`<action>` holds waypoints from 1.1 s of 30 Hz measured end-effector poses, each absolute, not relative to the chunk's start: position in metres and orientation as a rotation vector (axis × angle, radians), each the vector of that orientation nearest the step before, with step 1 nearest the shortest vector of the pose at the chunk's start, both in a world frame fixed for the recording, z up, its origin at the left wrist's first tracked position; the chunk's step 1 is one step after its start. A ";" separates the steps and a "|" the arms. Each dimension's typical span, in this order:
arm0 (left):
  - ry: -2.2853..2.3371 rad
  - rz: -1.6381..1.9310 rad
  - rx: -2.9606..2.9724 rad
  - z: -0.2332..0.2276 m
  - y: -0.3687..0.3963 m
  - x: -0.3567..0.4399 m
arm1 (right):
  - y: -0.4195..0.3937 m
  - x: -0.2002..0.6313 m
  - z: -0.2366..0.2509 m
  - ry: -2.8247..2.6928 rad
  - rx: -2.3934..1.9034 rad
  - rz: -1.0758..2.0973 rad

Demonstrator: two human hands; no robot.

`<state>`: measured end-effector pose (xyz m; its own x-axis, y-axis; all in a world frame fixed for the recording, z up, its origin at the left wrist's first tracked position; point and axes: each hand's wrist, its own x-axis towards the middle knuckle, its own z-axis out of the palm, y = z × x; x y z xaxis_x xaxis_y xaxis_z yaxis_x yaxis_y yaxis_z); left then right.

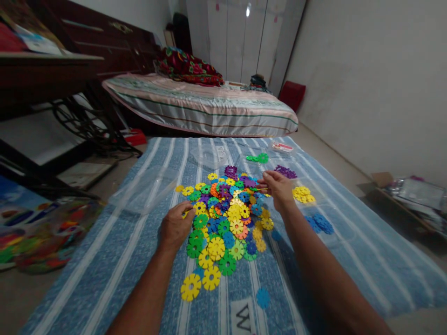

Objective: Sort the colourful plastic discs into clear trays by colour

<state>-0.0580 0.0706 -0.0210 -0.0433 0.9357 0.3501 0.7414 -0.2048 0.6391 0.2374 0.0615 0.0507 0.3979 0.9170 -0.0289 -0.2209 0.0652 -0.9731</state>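
Loosely layered, the heap of notched plastic discs (223, 226) lies between your hands on the striped blue cloth (104, 260); a careless sweep of the forearm could push pieces into the yellow pile (303, 194) or blue pile (319, 224), mixing colours. Your left hand (176, 225) pinches a yellow notched disc (185, 214) at the heap's left edge; your right hand (279, 188) hangs at its right side, whether clamped on a piece cannot be told.
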 end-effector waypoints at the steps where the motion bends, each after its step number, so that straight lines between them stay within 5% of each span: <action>1: 1.796 1.094 1.974 -0.021 0.071 -0.058 | 0.061 0.236 0.048 -0.771 -1.206 1.008; 13: 1.795 1.089 1.982 -0.021 0.069 -0.056 | 0.013 0.232 0.000 -0.991 -1.292 1.114; 33: 1.820 1.052 1.932 -0.018 0.067 -0.052 | -0.042 0.246 0.021 -2.031 -1.827 0.834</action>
<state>-0.0516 0.0669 -0.0180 -0.0624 0.9491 0.3086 0.7411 -0.1631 0.6513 0.2463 -0.0424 0.0212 -0.1575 0.9734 -0.1662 0.8091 0.0307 -0.5869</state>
